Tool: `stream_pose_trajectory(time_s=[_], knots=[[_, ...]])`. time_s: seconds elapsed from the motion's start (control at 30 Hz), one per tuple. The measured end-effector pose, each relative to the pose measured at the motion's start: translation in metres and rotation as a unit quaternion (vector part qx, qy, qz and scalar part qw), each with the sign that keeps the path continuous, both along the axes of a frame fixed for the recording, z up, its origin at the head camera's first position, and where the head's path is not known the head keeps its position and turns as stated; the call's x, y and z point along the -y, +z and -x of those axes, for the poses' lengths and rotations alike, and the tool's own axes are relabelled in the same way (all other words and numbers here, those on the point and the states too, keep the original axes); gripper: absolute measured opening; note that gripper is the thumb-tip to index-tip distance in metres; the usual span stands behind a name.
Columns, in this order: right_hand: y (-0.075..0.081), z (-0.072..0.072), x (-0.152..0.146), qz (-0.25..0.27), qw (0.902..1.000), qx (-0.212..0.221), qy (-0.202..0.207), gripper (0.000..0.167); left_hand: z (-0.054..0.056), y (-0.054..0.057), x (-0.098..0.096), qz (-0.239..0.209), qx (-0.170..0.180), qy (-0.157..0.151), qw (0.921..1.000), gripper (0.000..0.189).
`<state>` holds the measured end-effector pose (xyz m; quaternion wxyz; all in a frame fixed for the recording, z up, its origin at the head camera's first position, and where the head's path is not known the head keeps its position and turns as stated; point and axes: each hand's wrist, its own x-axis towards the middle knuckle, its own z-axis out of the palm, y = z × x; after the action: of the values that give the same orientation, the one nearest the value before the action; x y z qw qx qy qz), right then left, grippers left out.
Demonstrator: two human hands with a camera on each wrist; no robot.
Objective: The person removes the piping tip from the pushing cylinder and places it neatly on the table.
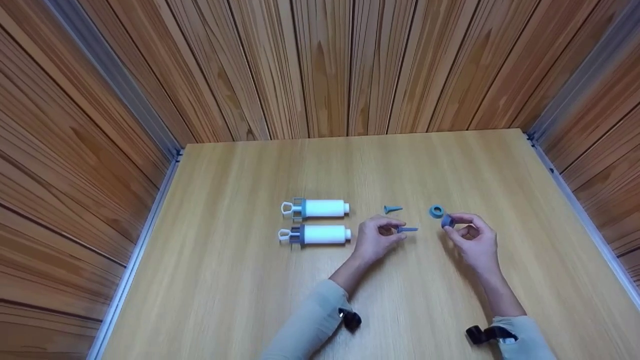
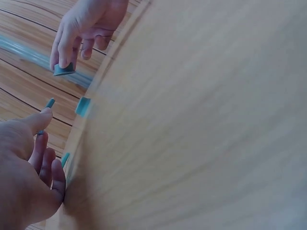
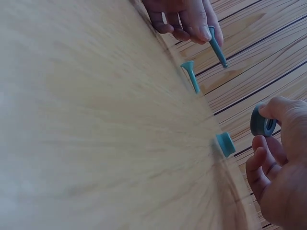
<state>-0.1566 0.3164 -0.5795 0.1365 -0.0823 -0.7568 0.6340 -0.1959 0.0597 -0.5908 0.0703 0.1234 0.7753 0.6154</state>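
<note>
My left hand (image 1: 374, 237) pinches a dark blue tapered nozzle (image 1: 409, 229) by its wide end, with its thin tip pointing right. My right hand (image 1: 475, 239) pinches a dark blue threaded ring cap (image 1: 447, 220) between thumb and fingertips, tilted up off the table; its hole shows in the right wrist view. A teal nozzle (image 1: 393, 209) lies on the table just beyond the left hand. Close beside the held ring, a teal ring cap (image 1: 436, 211) lies flat.
Left of the hands lie two white cylinders with looped plunger handles, one with a teal collar (image 1: 315, 208), the nearer with a dark blue collar (image 1: 315, 234). The wooden table (image 1: 225, 300) ends at a plank wall (image 1: 320, 70), with metal rails along its sides.
</note>
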Motion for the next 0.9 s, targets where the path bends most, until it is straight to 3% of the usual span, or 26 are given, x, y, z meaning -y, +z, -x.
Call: stream_pose_trajectory(time_s=[0.17,0.43,0.63,0.9], knots=[[-0.0055,0.0,-0.0016,-0.028,0.999,0.032,0.011,0.036,-0.0014,-0.0008,-0.004,0.049,-0.007,0.029,0.9983,0.021],[-0.0074,0.0003,-0.0016,-0.087,0.9947,0.049,0.025,0.033,-0.0041,-0.0009,-0.0082,0.134,-0.03,0.074,0.9878,0.025],[-0.0052,-0.0001,-0.0027,-0.157,0.9843,0.07,0.04,0.032,-0.0066,0.0021,-0.0083,0.157,-0.033,0.087,0.9832,0.025],[-0.0044,0.0009,-0.0048,-0.18,0.9797,0.076,0.047,0.032,-0.006,0.0027,-0.0075,0.185,-0.025,0.107,0.9767,0.024]])
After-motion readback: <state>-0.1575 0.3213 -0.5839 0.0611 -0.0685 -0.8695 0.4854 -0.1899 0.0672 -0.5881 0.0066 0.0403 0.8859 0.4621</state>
